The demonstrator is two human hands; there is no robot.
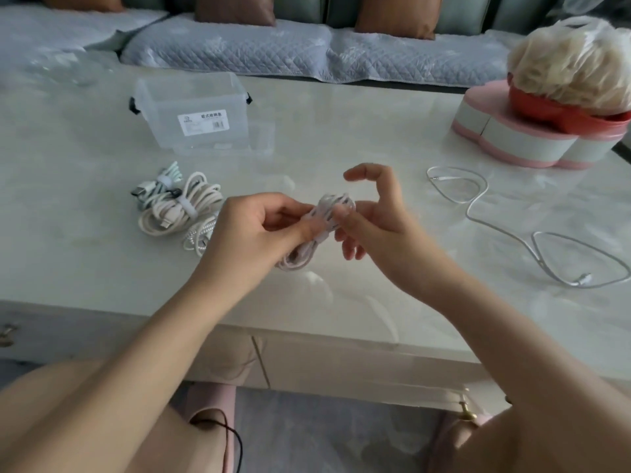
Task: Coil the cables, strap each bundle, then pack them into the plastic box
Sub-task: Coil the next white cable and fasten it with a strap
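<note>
Pale, smooth cable coil (pixel 297 259), oval: left hand (pixel 251 233) grips it, right hand (pixel 375 218) pinches its top. Clear rectangular plastic box (pixel 160 107), ten o'clock, well apart.

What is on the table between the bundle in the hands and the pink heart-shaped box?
A loose, uncoiled white cable lies there, as the head view shows; the rest of that stretch is bare tabletop.

Plastic box (pixel 201 110) behind strapped bundles (pixel 177 206); loose cable (pixel 478 206) right.
</note>
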